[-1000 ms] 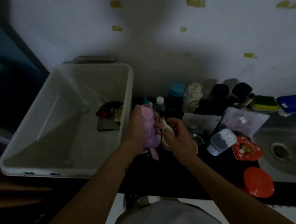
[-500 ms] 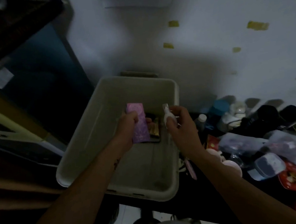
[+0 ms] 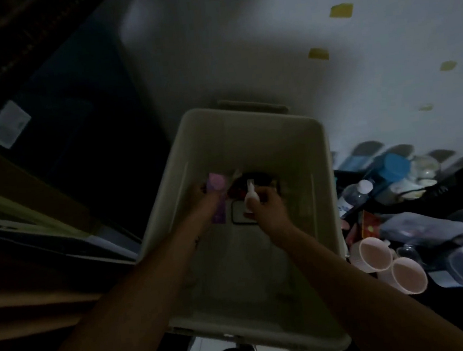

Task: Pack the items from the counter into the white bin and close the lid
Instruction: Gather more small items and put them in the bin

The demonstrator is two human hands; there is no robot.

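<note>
Head view: white bin (image 3: 247, 118) with dark items (image 3: 262, 178); left hand (image 3: 203, 200) around purple packet (image 3: 216, 183), right hand (image 3: 267, 203) around bottle (image 3: 251, 194).

Bare hands (image 3: 267, 210) and forearms (image 3: 140, 293), small dark mark (image 3: 197, 240) near left wrist

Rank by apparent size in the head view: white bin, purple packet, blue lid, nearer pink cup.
1. white bin
2. nearer pink cup
3. blue lid and purple packet: about alike; the left hand covers part of the packet, so unranked.

Dim white wall (image 3: 239, 45) with yellow tape scraps (image 3: 341, 11)
</note>
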